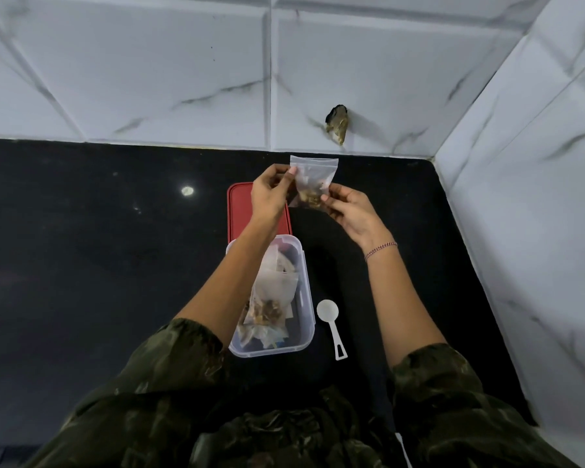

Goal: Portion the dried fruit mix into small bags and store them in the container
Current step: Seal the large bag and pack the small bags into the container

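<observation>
Clear container of filled bags nearest; beyond, both hands' grips pinching small bag of fruit mix.

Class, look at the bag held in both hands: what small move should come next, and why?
Probably press the zip shut along the top. The bag already holds fruit mix, the left hand pinches its upper edge, the right hand steadies the bottom, and the open container waits below.

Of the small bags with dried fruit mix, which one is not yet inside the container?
The small bag held up between the left hand and right hand, above the counter near the wall. The other bags already lie in the clear container.
</observation>
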A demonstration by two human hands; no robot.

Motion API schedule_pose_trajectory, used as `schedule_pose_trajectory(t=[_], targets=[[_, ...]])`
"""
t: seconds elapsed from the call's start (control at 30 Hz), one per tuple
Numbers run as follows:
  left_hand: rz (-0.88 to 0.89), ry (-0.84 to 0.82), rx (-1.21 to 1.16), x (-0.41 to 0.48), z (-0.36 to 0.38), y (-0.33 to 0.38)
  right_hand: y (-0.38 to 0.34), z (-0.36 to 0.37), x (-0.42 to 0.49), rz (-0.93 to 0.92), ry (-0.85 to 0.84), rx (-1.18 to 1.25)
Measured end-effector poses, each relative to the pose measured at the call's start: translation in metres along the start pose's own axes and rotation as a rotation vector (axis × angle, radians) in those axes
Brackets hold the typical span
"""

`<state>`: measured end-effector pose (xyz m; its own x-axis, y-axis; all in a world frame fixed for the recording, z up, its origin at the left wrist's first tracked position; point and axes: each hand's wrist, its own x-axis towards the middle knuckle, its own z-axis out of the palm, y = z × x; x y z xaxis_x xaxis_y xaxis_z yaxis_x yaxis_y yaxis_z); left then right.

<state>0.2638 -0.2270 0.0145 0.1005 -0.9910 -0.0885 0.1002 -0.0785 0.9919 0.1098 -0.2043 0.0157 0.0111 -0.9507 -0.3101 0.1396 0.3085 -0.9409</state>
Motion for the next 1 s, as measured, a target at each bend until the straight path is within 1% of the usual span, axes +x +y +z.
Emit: schedule_pose_trajectory(t=[0.13, 0.3, 0.5, 0.57, 0.63, 0.7, 0.8, 0.9, 0.93, 1.0], targets=[[0.090, -0.017, -0.034, -0.026, -0.010, 0.008, -0.011, 0.013, -0.021, -0.076, -0.034, -0.034], [0.181, 0.000, -0.030, -0.050, -0.020, 0.016, -0.017, 0.036, -0.041, -0.171, 0.057, -0.046], [0.240, 0.049, -0.076, -0.074, -0.036, 0.025, -0.012, 0.058, -0.060, -0.233, 0.044, 0.006], [0.270, 0.066, -0.063, -0.081, -0.042, 0.026, -0.009, 0.066, -0.067, -0.252, 0.039, 0.030], [0.288, 0.092, -0.026, -0.086, -0.050, 0.024, -0.007, 0.071, -0.072, -0.274, 0.069, 0.028], [0.304, 0.117, 0.027, -0.093, -0.057, 0.022, -0.004, 0.074, -0.076, -0.296, 0.102, -0.025], [0.320, 0.162, 0.128, -0.104, -0.067, 0.019, 0.006, 0.076, -0.083, -0.321, 0.103, -0.143], [0.294, 0.205, 0.239, -0.119, -0.077, 0.013, 0.019, 0.077, -0.089, -0.351, 0.142, -0.356], [0.281, 0.221, 0.322, -0.123, -0.080, 0.011, 0.023, 0.077, -0.091, -0.353, 0.155, -0.439], [0.254, 0.264, 0.571, -0.132, -0.084, 0.008, 0.029, 0.078, -0.095, -0.302, 0.134, -0.596]])
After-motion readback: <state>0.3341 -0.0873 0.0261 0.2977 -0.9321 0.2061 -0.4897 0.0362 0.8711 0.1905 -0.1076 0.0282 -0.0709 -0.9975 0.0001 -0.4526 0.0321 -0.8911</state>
